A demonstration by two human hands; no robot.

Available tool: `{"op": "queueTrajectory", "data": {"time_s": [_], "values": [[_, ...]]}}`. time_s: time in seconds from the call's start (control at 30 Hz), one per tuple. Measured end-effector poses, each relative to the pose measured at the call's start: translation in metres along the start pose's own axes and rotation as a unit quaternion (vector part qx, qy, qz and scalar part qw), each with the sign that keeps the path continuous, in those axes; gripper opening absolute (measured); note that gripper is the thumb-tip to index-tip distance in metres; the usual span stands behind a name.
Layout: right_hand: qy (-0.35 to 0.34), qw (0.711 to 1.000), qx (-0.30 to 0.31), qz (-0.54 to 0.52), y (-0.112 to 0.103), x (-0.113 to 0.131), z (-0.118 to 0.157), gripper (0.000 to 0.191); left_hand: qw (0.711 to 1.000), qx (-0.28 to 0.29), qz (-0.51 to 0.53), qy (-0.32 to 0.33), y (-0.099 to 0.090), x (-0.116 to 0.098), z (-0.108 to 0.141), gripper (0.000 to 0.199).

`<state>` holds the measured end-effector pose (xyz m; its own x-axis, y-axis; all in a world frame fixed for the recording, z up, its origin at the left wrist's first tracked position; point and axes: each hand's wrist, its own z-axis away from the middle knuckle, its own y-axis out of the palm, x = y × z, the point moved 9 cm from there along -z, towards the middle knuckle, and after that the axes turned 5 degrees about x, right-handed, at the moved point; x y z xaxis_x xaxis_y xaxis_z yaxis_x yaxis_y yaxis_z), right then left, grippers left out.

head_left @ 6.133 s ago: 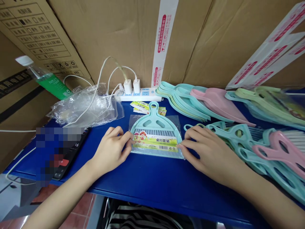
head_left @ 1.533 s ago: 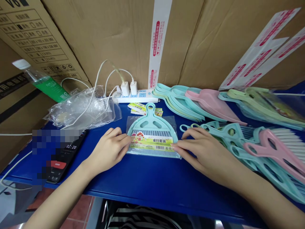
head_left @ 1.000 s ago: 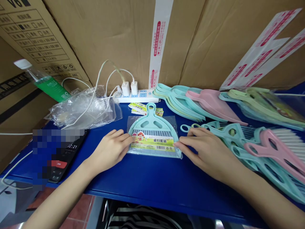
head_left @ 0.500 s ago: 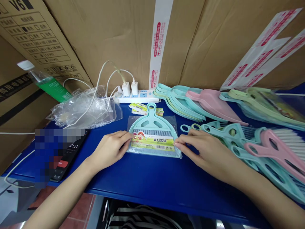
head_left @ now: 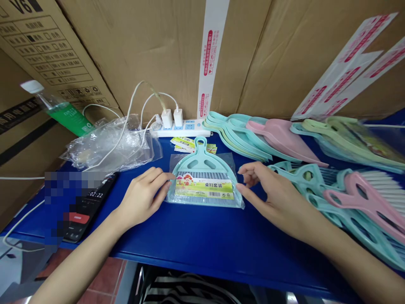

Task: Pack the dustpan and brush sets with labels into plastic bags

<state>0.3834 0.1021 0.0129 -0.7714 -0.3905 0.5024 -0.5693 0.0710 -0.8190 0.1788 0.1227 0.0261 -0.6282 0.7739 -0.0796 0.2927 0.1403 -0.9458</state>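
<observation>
A light-blue dustpan [head_left: 204, 160] with a grey-bristled brush lies flat in a clear plastic bag, its handle pointing away from me. Over the bristles sits a printed label card [head_left: 204, 185] with red mushrooms. My left hand [head_left: 146, 195] is at the bag's left edge, fingers bent and thumb slightly parted from them; whether the tips touch the plastic is hard to see. At the right edge hovers my right hand [head_left: 268, 185], thumb and fingers apart, holding nothing. Several loose hand brushes [head_left: 354, 219] in blue and pink lie right of it.
Behind stand stacked dustpans [head_left: 234, 131], with a pink dustpan [head_left: 281, 137] among them. A power strip [head_left: 190, 126], spare label cards [head_left: 186, 144], crumpled plastic bags [head_left: 107, 143], a green-labelled bottle [head_left: 68, 116] and a phone [head_left: 85, 215] occupy the back and left. Cardboard boxes [head_left: 158, 50] wall the far side.
My right hand has come off the bag's edge, its fingers spreading. The left hand's fingers have loosened and drawn slightly left. The bagged dustpan stays almost in place.
</observation>
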Motion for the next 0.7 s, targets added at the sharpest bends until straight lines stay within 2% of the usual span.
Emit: {"op": "queueTrajectory", "data": {"time_s": [0.13,0.2,0.27,0.37,0.47,0.57,0.7], "values": [[0.018,0.998,0.036,0.045,0.014,-0.009,0.001,0.012,1.000,0.018,-0.009,0.003,0.003,-0.001,-0.001,0.025],[0.000,0.996,0.031,0.080,0.016,-0.005,0.001,0.012,1.000,0.017,-0.015,0.011,0.005,-0.003,0.000,0.024],[-0.053,0.990,0.000,0.129,0.013,0.010,0.001,0.013,0.999,0.009,-0.025,0.036,0.007,-0.009,0.001,0.020],[-0.166,0.966,-0.031,0.194,0.018,0.041,0.006,0.020,0.994,0.002,-0.045,0.103,0.010,-0.026,0.004,0.020],[-0.233,0.950,-0.007,0.207,0.035,0.062,0.012,0.027,0.988,0.018,-0.060,0.144,0.017,-0.042,0.007,0.027],[-0.248,0.949,0.029,0.191,0.053,0.067,0.016,0.031,0.986,0.067,-0.051,0.144,0.028,-0.048,0.005,0.035],[-0.227,0.957,0.068,0.168,0.065,0.062,0.015,0.032,0.985,0.110,-0.044,0.121,0.038,-0.047,0.003,0.036]]}}
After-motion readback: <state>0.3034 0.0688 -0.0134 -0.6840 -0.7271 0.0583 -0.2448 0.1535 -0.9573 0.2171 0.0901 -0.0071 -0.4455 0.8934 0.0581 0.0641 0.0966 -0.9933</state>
